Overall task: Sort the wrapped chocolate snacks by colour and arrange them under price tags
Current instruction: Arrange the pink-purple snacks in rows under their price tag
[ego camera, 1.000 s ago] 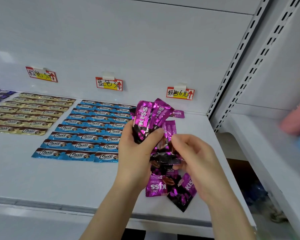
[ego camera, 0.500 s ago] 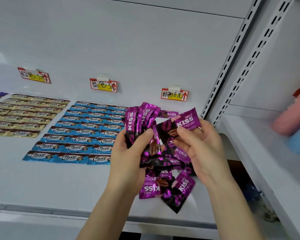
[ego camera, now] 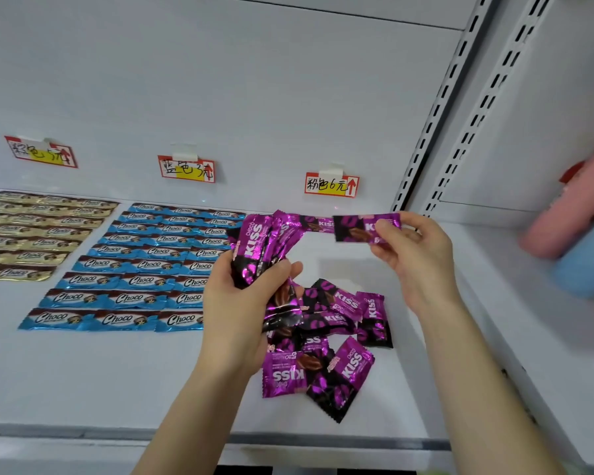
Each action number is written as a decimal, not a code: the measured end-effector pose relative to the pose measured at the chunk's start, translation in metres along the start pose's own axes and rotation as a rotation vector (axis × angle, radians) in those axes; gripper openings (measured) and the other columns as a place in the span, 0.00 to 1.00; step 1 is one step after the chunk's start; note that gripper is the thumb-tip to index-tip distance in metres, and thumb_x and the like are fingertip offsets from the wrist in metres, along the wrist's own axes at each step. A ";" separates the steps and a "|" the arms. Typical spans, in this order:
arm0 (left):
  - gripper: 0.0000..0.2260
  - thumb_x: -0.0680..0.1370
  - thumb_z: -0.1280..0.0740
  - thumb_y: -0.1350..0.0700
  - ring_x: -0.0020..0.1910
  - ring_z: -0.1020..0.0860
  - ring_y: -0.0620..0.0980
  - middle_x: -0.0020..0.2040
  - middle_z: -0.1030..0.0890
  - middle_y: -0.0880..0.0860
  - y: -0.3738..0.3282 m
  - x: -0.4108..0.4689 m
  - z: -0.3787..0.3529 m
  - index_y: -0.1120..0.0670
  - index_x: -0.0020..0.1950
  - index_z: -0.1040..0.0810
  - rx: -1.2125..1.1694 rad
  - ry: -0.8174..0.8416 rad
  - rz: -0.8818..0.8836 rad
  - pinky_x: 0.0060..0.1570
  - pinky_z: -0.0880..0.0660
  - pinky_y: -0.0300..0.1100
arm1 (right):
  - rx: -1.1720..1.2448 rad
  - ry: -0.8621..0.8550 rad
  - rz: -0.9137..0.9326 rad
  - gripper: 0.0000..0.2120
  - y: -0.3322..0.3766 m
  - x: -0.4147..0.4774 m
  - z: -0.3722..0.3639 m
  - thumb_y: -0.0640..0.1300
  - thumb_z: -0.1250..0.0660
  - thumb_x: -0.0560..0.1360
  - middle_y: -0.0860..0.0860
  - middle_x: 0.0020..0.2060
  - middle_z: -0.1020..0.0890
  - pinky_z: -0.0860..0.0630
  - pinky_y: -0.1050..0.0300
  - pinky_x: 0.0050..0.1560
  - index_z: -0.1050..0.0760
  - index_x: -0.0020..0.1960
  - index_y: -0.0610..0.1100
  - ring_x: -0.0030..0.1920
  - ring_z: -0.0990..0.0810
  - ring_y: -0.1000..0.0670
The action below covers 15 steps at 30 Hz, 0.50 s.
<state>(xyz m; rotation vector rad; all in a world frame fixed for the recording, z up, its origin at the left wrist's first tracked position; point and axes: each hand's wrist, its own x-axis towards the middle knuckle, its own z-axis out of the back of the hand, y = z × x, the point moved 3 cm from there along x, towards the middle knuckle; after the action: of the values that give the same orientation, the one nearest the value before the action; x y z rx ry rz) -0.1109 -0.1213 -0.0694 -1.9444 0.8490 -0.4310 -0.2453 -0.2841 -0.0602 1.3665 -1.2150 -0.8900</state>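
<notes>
Nearest us, purple "Choco KISS" snacks (ego camera: pixel 347 368) lie heaped on the white shelf (ego camera: pixel 117 378). Our left hand (ego camera: pixel 240 310) curls its grip round a fanned bunch (ego camera: pixel 261 245) that may slip loose, while our right hand (ego camera: pixel 415 258) pinches a single snack (ego camera: pixel 354 228) in its grip near the shelf's back. Beyond, blue rows (ego camera: pixel 141 265) read "Choco", and the tag (ego camera: pixel 331 185) above reads "粉色6元".

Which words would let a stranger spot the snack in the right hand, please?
Look at the white shelf, below the rightmost price tag. The right hand pinches one purple Kiss wrapper; unlike the others, it is held alone.
</notes>
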 end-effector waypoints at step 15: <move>0.14 0.67 0.29 0.65 0.34 0.16 0.50 0.37 0.16 0.56 0.009 0.016 -0.003 0.58 0.51 0.24 -0.002 0.019 0.108 0.29 0.22 0.39 | -1.313 0.168 0.365 0.14 -0.063 0.054 0.011 0.48 0.42 0.78 0.45 0.48 0.21 0.30 0.56 0.39 0.22 0.52 0.41 0.49 0.24 0.45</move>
<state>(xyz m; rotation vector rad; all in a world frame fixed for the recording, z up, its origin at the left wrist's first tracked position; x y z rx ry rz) -0.1051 -0.1371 -0.0768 -1.8892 0.9618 -0.3848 -0.2323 -0.3436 -0.1175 0.1395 -0.4693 -0.9730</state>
